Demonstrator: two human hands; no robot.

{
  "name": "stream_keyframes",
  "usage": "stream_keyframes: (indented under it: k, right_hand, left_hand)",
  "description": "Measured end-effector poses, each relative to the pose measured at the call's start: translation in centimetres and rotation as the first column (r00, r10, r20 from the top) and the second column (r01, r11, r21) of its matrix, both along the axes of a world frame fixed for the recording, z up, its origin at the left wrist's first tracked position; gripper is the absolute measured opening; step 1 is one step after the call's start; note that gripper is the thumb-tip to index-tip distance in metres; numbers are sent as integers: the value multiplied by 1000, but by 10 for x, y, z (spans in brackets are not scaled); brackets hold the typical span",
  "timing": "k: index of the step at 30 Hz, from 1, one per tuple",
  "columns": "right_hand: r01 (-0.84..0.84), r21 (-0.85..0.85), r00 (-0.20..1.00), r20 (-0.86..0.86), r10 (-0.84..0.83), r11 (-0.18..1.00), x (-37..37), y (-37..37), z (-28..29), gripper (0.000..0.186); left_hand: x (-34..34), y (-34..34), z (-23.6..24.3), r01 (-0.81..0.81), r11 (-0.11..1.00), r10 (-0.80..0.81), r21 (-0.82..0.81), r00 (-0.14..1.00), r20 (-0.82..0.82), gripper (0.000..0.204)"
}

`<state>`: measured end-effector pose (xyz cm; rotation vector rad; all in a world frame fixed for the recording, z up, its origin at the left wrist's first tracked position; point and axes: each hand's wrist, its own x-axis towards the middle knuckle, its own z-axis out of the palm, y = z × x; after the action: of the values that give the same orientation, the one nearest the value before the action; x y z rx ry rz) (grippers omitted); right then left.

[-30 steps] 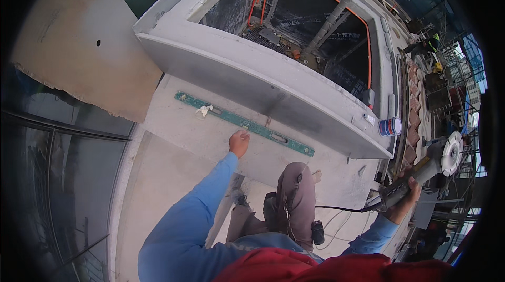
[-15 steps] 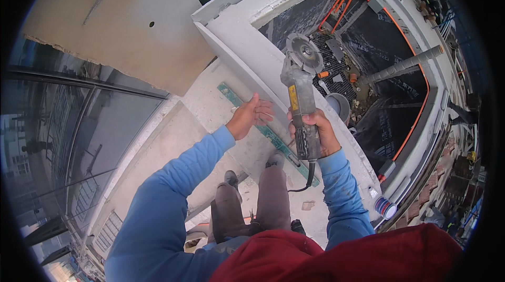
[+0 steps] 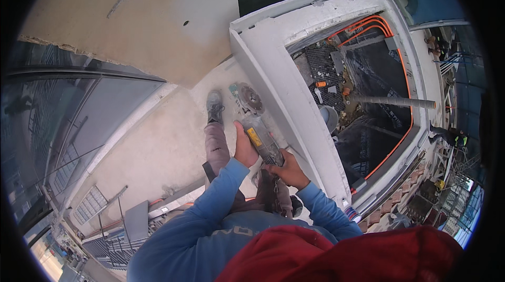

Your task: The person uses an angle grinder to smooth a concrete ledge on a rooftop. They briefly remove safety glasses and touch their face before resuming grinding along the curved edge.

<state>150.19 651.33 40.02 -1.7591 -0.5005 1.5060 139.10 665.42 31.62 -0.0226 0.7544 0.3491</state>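
White-rimmed pit [image 3: 264, 65] toward 2 o'clock; angle grinder [image 3: 256, 136] mid-view before the wearer, nose between 11 and 12 — probably hefty, rigid and front-weighted, its grey casing perhaps slippery with dust. Left hand [image 3: 244, 149] lies along the grinder's 8 o'clock side, fingers mostly hidden, can't tell if curled; right hand [image 3: 290, 171] is wrapped round the rear body at 5 o'clock. Best hold looks like rear body plus gear housing [image 3: 250, 120], well clear of the cutting disc [image 3: 250, 99] — hard but likely chippable at its rim.
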Motion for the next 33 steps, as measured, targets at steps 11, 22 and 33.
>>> stream_keyframes:
  k: [11, 22, 33]
  right_hand:
    - [-130, -107, 932, 326, 158, 986, 124, 172, 59, 45]
    - [134, 124, 991, -37, -130, 983, 49, 219, -194, 48]
    - [-20, 454, 745, 601, -290, 891, 45, 204, -269, 58]
  left_hand:
    - [126, 169, 29, -18, 922, 120, -387, 963, 243, 95]
    - [102, 260, -146, -90, 992, 100, 85, 987, -125, 67]
    - [89, 162, -199, 110, 666, -108, 738, 993, -50, 38]
